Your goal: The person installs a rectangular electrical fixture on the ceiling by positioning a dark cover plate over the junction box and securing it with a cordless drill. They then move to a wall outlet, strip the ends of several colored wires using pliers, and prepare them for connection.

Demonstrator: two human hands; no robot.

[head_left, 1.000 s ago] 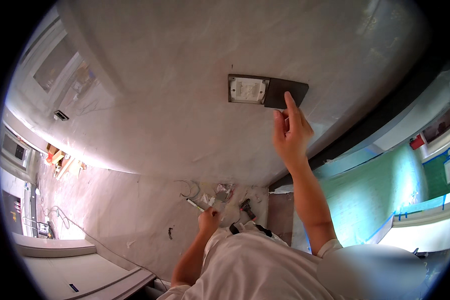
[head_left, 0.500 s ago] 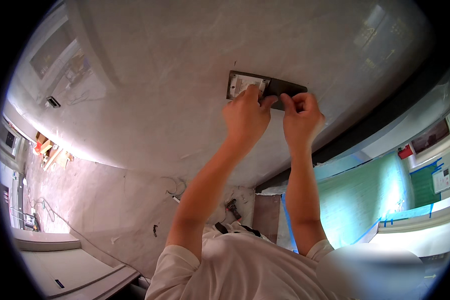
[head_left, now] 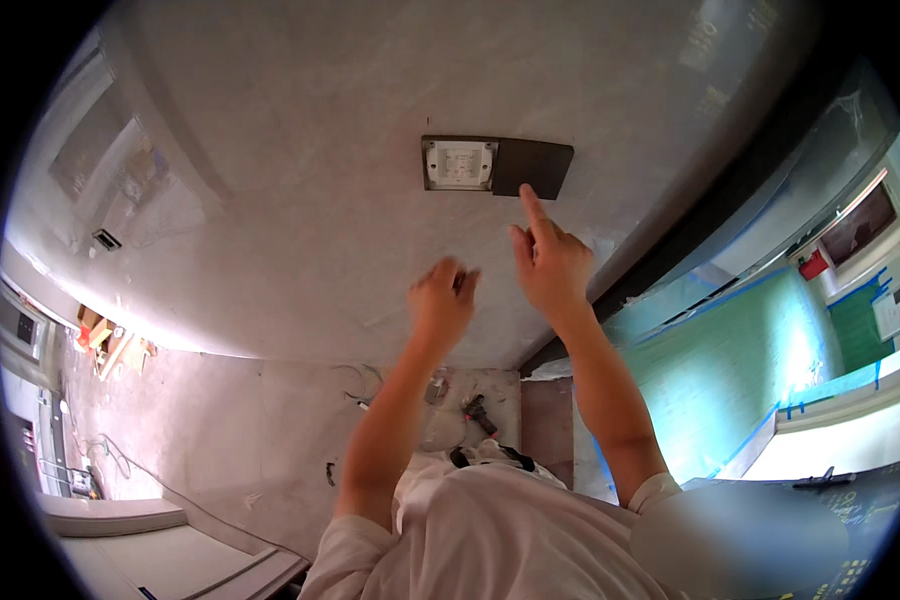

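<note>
A dark two-part wall switch frame [head_left: 425, 165] is set in the pale, glossy wall. Its left half shows a bare white switch insert [head_left: 460, 163]; a flat dark cover panel [head_left: 536, 166] fills the right half. My right hand [head_left: 558, 268] points with its index finger, the tip against the lower edge of the panel. The thumb stands apart and the other fingers curl in, with nothing held. Lower and to the left, my left hand [head_left: 440, 305] is off the wall with its fingers curled; a dark spot shows between them, and I cannot make out whether it is an object.
A small dark wall box opening [head_left: 107, 240] sits farther left. On the floor lie a power drill [head_left: 480, 415], a cable [head_left: 200, 510] and a heap of wood and cardboard scraps [head_left: 115, 345]. A dark trim strip [head_left: 690, 220] runs along the right, past a green sheeted area [head_left: 710, 370].
My left hand has left the switch insert and dropped down and left. My right hand has gone from pinching at the panel to a pointed finger on it. The view has shifted slightly.
</note>
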